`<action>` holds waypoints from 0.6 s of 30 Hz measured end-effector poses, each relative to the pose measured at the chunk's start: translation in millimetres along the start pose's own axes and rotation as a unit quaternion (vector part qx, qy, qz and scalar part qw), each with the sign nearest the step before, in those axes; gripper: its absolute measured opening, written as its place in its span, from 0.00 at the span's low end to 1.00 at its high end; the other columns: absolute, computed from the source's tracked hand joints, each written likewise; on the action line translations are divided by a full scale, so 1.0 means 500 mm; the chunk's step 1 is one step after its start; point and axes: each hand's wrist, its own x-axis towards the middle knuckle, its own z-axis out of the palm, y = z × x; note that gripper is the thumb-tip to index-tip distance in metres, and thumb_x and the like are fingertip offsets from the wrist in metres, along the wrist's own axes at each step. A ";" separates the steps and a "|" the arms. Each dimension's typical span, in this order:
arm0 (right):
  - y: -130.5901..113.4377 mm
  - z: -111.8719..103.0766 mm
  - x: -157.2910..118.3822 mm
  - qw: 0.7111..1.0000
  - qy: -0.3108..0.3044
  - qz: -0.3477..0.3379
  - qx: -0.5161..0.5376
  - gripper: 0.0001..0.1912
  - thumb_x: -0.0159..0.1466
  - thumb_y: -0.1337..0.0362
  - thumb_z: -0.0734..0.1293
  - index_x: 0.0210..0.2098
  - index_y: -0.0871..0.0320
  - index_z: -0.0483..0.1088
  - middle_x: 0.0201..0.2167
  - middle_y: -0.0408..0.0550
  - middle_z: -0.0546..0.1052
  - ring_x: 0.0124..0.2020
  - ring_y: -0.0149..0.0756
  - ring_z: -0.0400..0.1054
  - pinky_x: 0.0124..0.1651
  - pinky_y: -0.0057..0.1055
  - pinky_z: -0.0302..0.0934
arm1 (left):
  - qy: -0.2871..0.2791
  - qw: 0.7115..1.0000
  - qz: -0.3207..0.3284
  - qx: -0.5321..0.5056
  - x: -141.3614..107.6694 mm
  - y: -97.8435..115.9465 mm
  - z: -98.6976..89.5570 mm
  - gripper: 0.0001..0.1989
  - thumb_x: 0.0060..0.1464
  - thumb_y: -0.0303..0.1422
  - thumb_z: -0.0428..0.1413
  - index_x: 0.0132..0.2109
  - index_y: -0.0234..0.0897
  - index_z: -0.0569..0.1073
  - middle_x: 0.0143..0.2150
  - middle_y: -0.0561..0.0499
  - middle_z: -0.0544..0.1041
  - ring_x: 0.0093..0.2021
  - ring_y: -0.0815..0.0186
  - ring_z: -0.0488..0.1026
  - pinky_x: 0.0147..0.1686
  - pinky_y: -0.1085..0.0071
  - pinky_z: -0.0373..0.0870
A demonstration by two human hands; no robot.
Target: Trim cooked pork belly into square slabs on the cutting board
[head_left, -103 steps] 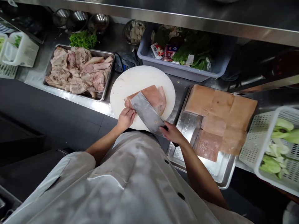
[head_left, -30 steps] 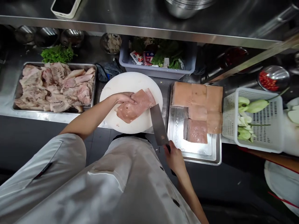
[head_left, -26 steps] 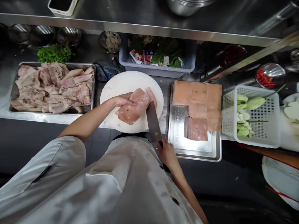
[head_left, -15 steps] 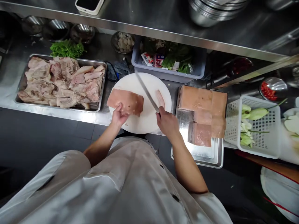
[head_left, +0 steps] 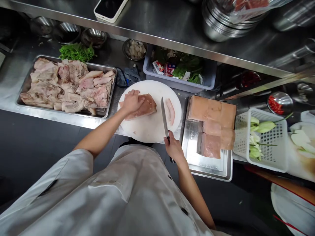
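Observation:
My left hand [head_left: 133, 100] lies on top of a slab of pork [head_left: 147, 105], fingers spread over its skin side. The slab rests on a round white cutting board [head_left: 145, 132], and the hand covers part of its left end. In my right hand [head_left: 173, 146] is a long kitchen knife [head_left: 164, 116], fingers wrapped round its dark handle. Its blade points away from me over the board, apart from the slab. Between the blade and the board's right edge lies a narrow cut strip of pork [head_left: 170, 112].
Left stands a metal tray [head_left: 22, 95] of cooked-looking meat pieces; right, a tray [head_left: 194, 137] of square pork slabs beside a white plastic basket [head_left: 261, 141] of green vegetables. Behind the board is a grey-blue bin [head_left: 182, 86], under an overhanging metal shelf [head_left: 157, 26].
My left hand has gone from pinching the slab's near edge to lying over its left part. The slab has turned a little. The knife has come closer to me, tip lower.

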 end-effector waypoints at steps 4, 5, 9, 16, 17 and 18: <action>-0.015 -0.005 -0.018 0.999 -0.014 0.030 -0.010 0.20 0.79 0.61 0.53 0.66 0.62 0.59 0.38 0.55 0.82 0.40 0.46 0.77 0.38 0.32 0.57 | -0.147 0.978 0.065 0.132 0.073 0.000 0.007 0.32 0.67 0.51 0.46 0.63 0.28 0.72 0.58 0.30 0.76 0.59 0.41 0.73 0.57 0.52 0.66; -0.019 -0.006 -0.022 0.999 -0.017 0.035 -0.012 0.18 0.79 0.62 0.53 0.63 0.62 0.61 0.37 0.55 0.82 0.39 0.45 0.77 0.37 0.32 0.56 | -0.158 0.975 0.078 0.137 0.067 0.000 0.013 0.33 0.67 0.53 0.46 0.64 0.29 0.71 0.57 0.31 0.77 0.58 0.42 0.74 0.56 0.53 0.67; -0.029 -0.012 -0.037 0.998 -0.035 0.044 -0.020 0.13 0.79 0.64 0.54 0.57 0.61 0.63 0.36 0.53 0.81 0.36 0.42 0.76 0.35 0.30 0.52 | -0.162 0.971 0.107 0.142 -0.003 -0.001 0.034 0.33 0.65 0.55 0.49 0.65 0.37 0.71 0.57 0.36 0.76 0.56 0.44 0.73 0.54 0.54 0.67; -0.089 -0.040 -0.066 0.999 -0.039 0.029 -0.005 0.10 0.79 0.64 0.53 0.55 0.59 0.61 0.35 0.52 0.81 0.34 0.43 0.75 0.32 0.31 0.48 | -0.066 0.972 0.192 0.120 -0.054 0.018 0.062 0.23 0.67 0.39 0.50 0.65 0.41 0.72 0.63 0.36 0.71 0.62 0.44 0.64 0.58 0.47 0.61; -0.100 -0.043 -0.071 0.999 -0.044 0.026 -0.002 0.10 0.79 0.63 0.54 0.55 0.59 0.61 0.35 0.52 0.80 0.35 0.43 0.76 0.32 0.31 0.48 | -0.071 0.970 0.202 0.118 -0.055 0.021 0.063 0.22 0.68 0.38 0.49 0.64 0.41 0.74 0.62 0.36 0.71 0.61 0.44 0.64 0.59 0.46 0.61; -0.109 -0.045 -0.077 0.998 -0.050 0.025 -0.001 0.10 0.79 0.63 0.54 0.55 0.58 0.61 0.35 0.52 0.81 0.35 0.44 0.76 0.32 0.31 0.48 | -0.073 0.969 0.205 0.117 -0.056 0.022 0.064 0.22 0.68 0.38 0.48 0.63 0.40 0.74 0.61 0.36 0.71 0.61 0.44 0.64 0.59 0.46 0.61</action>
